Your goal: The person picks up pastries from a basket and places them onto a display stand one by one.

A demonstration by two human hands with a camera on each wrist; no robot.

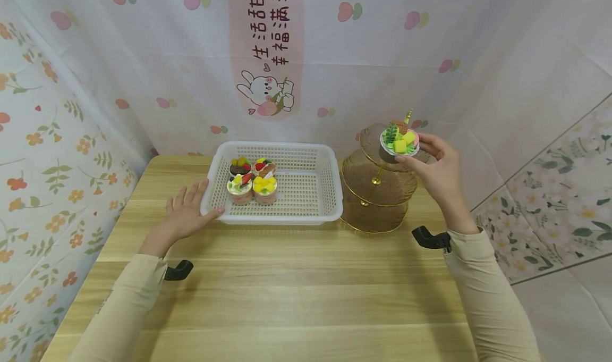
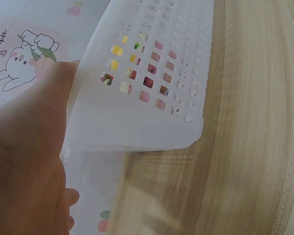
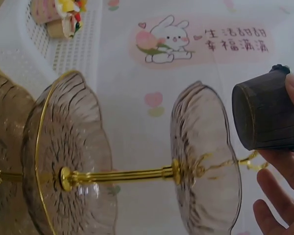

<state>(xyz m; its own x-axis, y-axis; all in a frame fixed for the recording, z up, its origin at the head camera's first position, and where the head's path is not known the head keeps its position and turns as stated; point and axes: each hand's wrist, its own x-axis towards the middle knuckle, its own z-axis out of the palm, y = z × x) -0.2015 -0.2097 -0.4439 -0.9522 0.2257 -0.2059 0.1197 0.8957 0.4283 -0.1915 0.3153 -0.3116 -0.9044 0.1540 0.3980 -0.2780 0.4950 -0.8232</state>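
dressed in pale beige, with a long left sleeve (image 1: 121, 298) and a matching right sleeve (image 1: 492, 293), both close-fitting and softly creased. marked along the left one with a small dark print (image 1: 104, 302), too fine to read. fitted on the left with a black bracket (image 1: 179, 270), bent like an elbow, and on the right with a similar black mount (image 1: 430, 238). bare at left hand (image 1: 186, 210) and right hand (image 1: 437, 173).

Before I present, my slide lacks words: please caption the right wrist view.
Right hand holding a dark cup near the top of a three-tier stand, a basket at upper left.
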